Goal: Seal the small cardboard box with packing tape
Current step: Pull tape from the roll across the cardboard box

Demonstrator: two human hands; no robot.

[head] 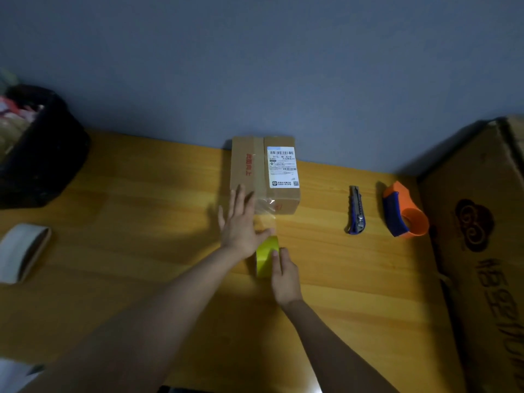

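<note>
— Where's the small brown cardboard box (pixel 265 174)?

— At the back edge of the yellow wooden bench (pixel 141 222), against the grey wall. It carries a white shipping label (pixel 282 167) with barcodes; "A218" is about all I can read, plus red characters too blurred to make out.

— And the hands?

— The left hand (pixel 241 222) lies flat, fingers spread, on the box's near edge. The right hand (pixel 285 275) grips a yellow-green roll of packing tape (pixel 265 256), a clear strip running up to the box.

— Anything else?

— A blue utility knife (pixel 356 211) and an orange-and-blue tape dispenser (pixel 402 211) towards the right edge, beside a large printed carton (pixel 482 251).
</note>
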